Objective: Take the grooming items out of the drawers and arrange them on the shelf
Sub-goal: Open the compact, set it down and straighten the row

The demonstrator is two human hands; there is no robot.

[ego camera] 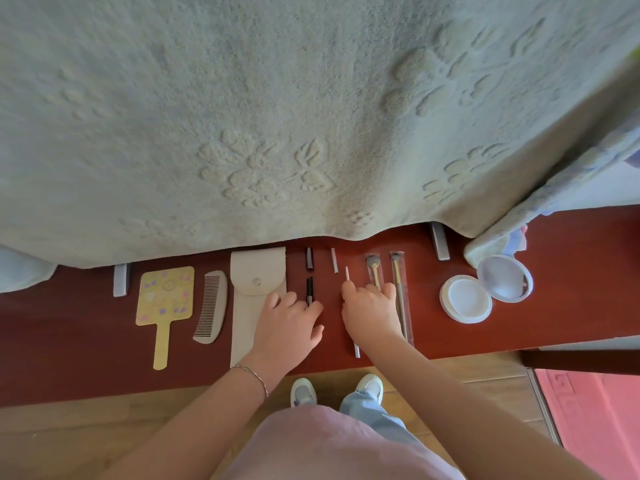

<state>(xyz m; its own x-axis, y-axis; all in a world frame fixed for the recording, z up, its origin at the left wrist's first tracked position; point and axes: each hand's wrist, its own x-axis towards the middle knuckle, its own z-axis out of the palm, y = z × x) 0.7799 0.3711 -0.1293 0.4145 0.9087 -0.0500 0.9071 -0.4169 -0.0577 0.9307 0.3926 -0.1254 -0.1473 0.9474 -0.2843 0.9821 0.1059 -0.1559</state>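
Grooming items lie in a row on the red-brown shelf (571,306): a yellow hand mirror (165,299), a comb (211,306), a beige pouch (256,271), a black pencil (309,289) with its cap (309,259), a thin pink pencil (347,273) with its cap (334,260), two makeup brushes (398,271) and an open white compact (485,289). My left hand (289,323) rests on the black pencil's lower end, fingers curled over it. My right hand (372,310) holds the pink pencil, whose grey end (356,350) sticks out below the hand.
A pale embossed blanket (277,116) hangs over the back of the shelf, with metal brackets (440,245) under its edge. Wooden floor (69,427) and my shoes (303,391) lie below. A pink mat (595,417) is at the lower right.
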